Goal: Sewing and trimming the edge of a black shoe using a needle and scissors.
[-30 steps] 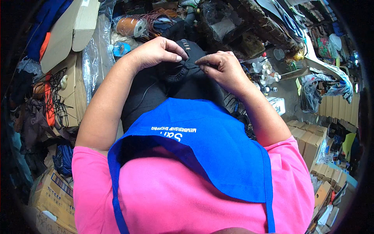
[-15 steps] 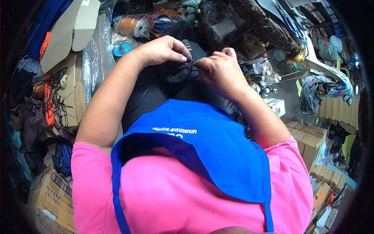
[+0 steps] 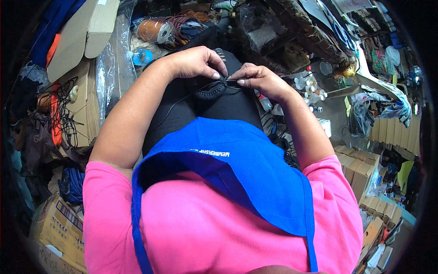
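Note:
On my lap rests a black, shoe-like piece (image 3: 211,91) with a rounded edge bearing a row of thick stitches. My left hand (image 3: 194,64) is closed in a pinch at the piece's far edge, thumb and forefinger pressed onto it. Close beside it, my right hand (image 3: 265,81) pinches a thin, light, needle-like tool (image 3: 232,81) whose other end meets the black piece. A black thread (image 3: 172,107) trails from the work toward the left over my dark trousers. The side of the piece under my left fingers is hidden.
An orange-brown spool of thread (image 3: 153,31) and a blue-labelled bottle (image 3: 142,57) lie beyond my left arm. Cardboard sheets (image 3: 82,41) stand at the left. Several small bottles (image 3: 310,86) cluster past my right hand, with stacked cardboard boxes (image 3: 358,166) farther right.
My right hand has turned and its fingers have straightened from a curled fist into a pinch, revealing the needle-like tool. My left hand has shifted slightly down, still pinching the black piece.

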Action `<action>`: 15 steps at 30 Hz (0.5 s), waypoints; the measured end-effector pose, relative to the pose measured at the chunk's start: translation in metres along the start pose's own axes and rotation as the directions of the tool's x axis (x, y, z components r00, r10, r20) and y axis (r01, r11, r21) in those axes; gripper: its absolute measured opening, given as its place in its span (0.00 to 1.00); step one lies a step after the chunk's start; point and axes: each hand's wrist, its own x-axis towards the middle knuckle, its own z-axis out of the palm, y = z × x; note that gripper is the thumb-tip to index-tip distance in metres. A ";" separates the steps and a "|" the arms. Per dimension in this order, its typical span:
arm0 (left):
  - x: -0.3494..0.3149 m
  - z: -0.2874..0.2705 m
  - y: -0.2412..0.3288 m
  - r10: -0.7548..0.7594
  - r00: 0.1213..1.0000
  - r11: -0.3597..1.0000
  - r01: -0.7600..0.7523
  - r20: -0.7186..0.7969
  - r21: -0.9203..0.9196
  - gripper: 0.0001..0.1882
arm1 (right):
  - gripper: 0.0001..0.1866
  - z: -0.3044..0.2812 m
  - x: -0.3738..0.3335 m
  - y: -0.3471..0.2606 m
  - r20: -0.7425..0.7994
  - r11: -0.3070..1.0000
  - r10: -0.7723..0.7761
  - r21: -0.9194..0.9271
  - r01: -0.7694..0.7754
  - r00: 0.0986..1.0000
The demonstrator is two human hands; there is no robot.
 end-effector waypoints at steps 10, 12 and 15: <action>-0.001 0.005 -0.008 0.050 0.996 0.999 -0.051 -0.076 -0.007 0.13 | 0.12 0.007 0.005 0.007 -0.007 1.000 -0.002 0.027 0.002 1.000; 0.000 0.005 -0.008 0.039 0.995 0.999 -0.039 -0.087 0.002 0.12 | 0.12 0.019 0.005 0.008 -0.152 0.997 -0.077 -0.026 0.073 0.985; -0.005 0.007 -0.001 -0.032 0.996 0.999 0.028 -0.089 -0.047 0.13 | 0.07 0.036 0.007 -0.003 -0.248 0.992 -0.004 0.120 0.035 0.969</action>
